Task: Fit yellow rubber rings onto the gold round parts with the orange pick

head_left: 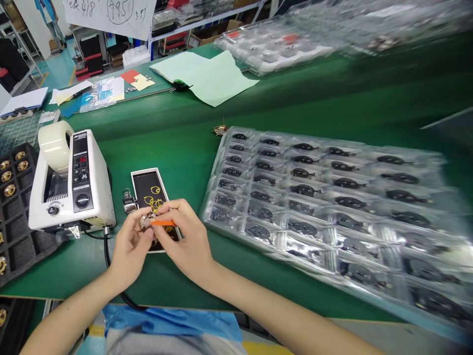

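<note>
My left hand [128, 244] is closed on a small round metal part [146, 222], partly covered by the fingertips. Pinched in my right hand [188, 241] is a slim orange tool [162, 223], its tip against the metal part; the exact kind of tool cannot be made out. Both hands meet over a shallow white-rimmed box [145, 172] with a black bottom. Thin yellow rings [155, 190] lie inside it. Just left of the box is a small silver counter-like device [129, 202] with a metal ring on top.
A white tape dispenser [98, 182] and a black foam tray [22, 246] with gold-coloured round parts stand left. Stacked clear plastic trays [210, 209] with dark parts fill the right. A gold-coloured round part [220, 129] lies behind them. Green paper [218, 79] lies at the back.
</note>
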The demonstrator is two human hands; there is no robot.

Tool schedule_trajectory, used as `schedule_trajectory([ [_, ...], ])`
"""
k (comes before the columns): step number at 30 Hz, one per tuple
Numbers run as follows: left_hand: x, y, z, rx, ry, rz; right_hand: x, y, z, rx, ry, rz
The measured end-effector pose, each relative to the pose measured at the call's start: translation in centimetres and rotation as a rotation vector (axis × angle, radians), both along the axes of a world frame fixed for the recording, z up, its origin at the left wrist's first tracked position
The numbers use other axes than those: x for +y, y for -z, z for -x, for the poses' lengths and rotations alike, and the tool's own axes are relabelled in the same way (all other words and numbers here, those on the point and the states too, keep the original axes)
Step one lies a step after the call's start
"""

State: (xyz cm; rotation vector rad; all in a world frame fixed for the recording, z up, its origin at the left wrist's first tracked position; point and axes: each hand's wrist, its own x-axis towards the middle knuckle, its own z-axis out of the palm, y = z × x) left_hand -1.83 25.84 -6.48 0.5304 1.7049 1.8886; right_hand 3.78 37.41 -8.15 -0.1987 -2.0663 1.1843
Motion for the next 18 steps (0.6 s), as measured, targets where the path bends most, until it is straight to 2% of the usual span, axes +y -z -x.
schedule_trajectory([
  [3,0.0,-0.1,0.2,-0.012,-0.050,0.026,-0.1,0.3,0.0,0.035,0.042,-0.136],
  [5,0.1,-0.2,0.2,-0.016,-0.070,0.017,0.0,0.3,0.0,0.045,0.072,-0.150],
  [7,0.1,-0.3,0.2,-0.037,-0.084,0.007,0.1,0.0,0.1,-0.005,0.048,-0.095],
  [14,0.2,0.0,0.0,-0.026,-0.038,0.021,1.0,-0.6,0.5,-0.210,-0.229,0.194],
  [18,-0.1,0.6,0.2,0.021,0.042,0.077,1.5,-0.5,0.5,-0.203,-0.247,0.116],
])
